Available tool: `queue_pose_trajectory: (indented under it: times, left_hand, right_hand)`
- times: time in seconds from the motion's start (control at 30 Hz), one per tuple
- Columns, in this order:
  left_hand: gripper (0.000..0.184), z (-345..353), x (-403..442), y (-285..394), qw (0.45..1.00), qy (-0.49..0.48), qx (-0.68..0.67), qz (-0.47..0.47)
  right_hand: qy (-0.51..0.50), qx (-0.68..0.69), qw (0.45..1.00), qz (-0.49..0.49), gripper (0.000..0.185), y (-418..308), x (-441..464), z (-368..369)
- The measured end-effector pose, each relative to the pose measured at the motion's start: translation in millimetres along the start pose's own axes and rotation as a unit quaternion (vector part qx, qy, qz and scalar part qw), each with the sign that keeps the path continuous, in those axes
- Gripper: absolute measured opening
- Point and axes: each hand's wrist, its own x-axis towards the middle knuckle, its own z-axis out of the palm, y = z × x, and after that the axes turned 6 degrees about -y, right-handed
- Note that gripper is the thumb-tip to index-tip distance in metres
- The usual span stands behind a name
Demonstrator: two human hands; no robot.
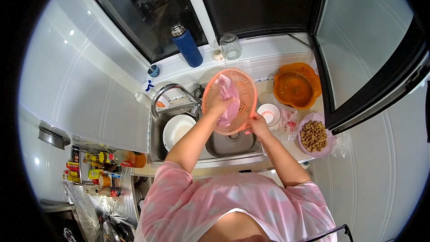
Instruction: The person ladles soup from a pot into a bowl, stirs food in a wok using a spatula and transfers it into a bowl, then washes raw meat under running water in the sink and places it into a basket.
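A piece of raw pink meat (230,98) is gripped in my left hand (217,104), over the inside of a peach plastic strainer basket (249,90). My right hand (259,125) is closed on the near right rim of that basket, which is tilted above the sink (218,145). Below my left forearm, a white bowl (174,125) sits in the left basin. The chrome faucet (166,88) arches just left of the basket.
On the right counter are a small white bowl (268,113), an orange basket (297,85), a plastic bag (289,123) and a purple bowl of peanuts (313,136). A blue bottle (187,47) and glass jar (230,47) stand on the sill. An open window frame (380,101) juts in at right.
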Motion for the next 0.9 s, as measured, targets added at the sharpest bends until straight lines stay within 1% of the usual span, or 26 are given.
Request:
queue_pose_trajectory:
  times: [0.07, 0.13, 0.3, 0.4, 0.5, 0.53, 0.57, 0.6, 0.63, 0.7, 0.8, 0.87, 0.9]
  left_hand:
    - [0.058, 13.4, -2.3, 2.5, 0.997, 0.0, 0.077, 0.029]
    - [0.056, 19.3, -2.8, 5.2, 0.994, -0.016, 0.104, 0.023]
    - [0.051, 5.8, 12.1, -22.4, 0.993, -0.081, 0.04, -0.078]
    - [0.049, -23.4, -7.0, -14.9, 0.996, -0.011, 0.085, 0.022]
    - [0.054, -51.9, -43.2, -35.1, 0.972, 0.126, 0.178, 0.089]
    - [0.057, -47.4, -51.4, -42.6, 0.993, 0.1, 0.066, -0.004]
    - [0.061, -41.1, -59.1, -53.6, 0.992, 0.072, -0.048, -0.097]
    - [0.064, -35.6, -69.3, -56.9, 0.968, 0.041, -0.162, -0.188]
    - [0.067, -29.4, -77.7, -59.3, 0.946, -0.003, -0.216, -0.24]
    - [0.074, -17.0, -90.3, -59.8, 0.882, -0.092, -0.319, -0.334]
    - [0.069, 3.1, -95.2, -84.0, 0.834, -0.161, -0.455, -0.266]
    - [0.061, 12.9, -97.4, -113.9, 0.825, -0.147, -0.489, -0.241]
    - [0.057, 15.0, -98.4, -112.1, 0.82, -0.142, -0.506, -0.229]
  right_hand:
    - [-0.015, -0.001, 1.0, 0.005, 0.019, 5.4, 4.2, -2.3]
    - [-0.013, 0.01, 1.0, 0.012, 0.019, 8.4, 3.8, -5.8]
    - [0.037, 0.05, 0.997, 0.034, 0.015, 5.6, -6.7, -7.7]
    - [0.069, 0.057, 0.996, 0.026, 0.013, 9.2, -5.2, -20.5]
    - [0.087, 0.046, 0.995, 0.012, 0.013, 13.6, -2.6, -32.7]
    - [0.091, 0.044, 0.995, 0.004, 0.012, 16.3, -0.1, -36.1]
    - [0.095, 0.042, 0.995, -0.004, 0.011, 19.9, 2.1, -38.7]
    - [0.095, 0.047, 0.994, -0.004, 0.011, 21.4, 2.5, -38.5]
    - [0.094, 0.052, 0.994, -0.006, 0.011, 22.8, 3.6, -38.0]
    - [0.089, 0.051, 0.995, -0.004, 0.01, 25.6, 6.5, -35.7]
    - [0.075, 0.049, 0.996, -0.004, 0.01, 21.0, 2.3, -19.9]
    - [0.06, 0.023, 0.998, -0.007, 0.01, 28.8, 5.4, -14.3]
    - [0.054, 0.011, 0.998, -0.009, 0.01, 29.5, 4.6, -12.4]
